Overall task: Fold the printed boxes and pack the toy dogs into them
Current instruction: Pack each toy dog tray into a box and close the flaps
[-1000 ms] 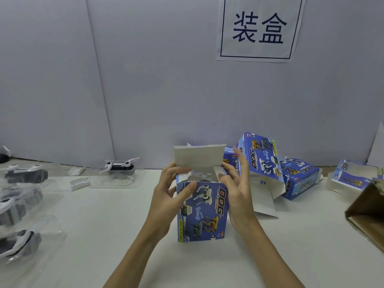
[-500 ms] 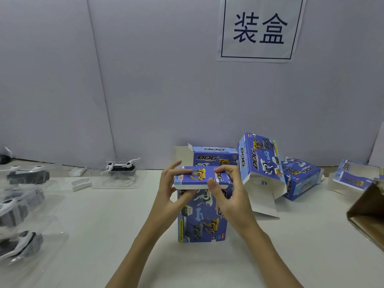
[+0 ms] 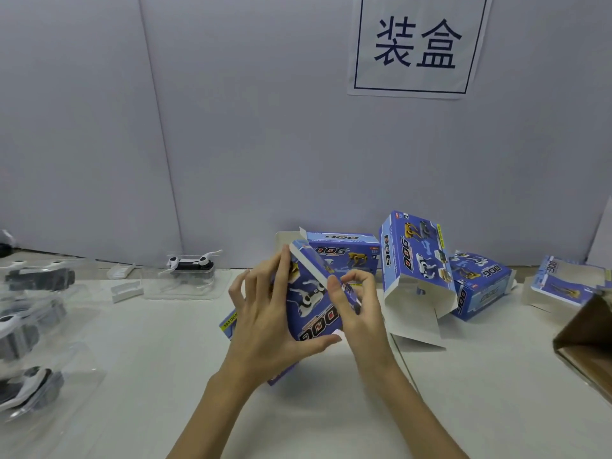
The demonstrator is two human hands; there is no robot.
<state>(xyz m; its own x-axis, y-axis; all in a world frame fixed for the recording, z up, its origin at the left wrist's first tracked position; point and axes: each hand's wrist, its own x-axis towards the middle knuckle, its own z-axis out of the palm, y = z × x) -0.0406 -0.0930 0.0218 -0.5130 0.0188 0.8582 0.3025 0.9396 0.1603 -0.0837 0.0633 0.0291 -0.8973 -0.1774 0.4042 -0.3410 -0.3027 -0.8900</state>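
I hold a blue dog box [image 3: 314, 303] between my two hands, just above the white table [image 3: 331, 409]. It is tipped over on a slant, with the dog picture facing me. My left hand [image 3: 265, 326] wraps round its left side: my fingers [image 3: 281, 276] reach up along the far edge and my thumb pushes on the bottom edge. My right hand [image 3: 357, 313] is on the right side, and its curled fingers pinch the box near the top. Behind it stands another box [image 3: 344, 251] by the wall. To the right, an open box [image 3: 414, 263] leans over with its white flap on the table, touching a box lying down [image 3: 480, 286]. On my far left, toy dogs [image 3: 26, 389] sit in clear plastic trays.
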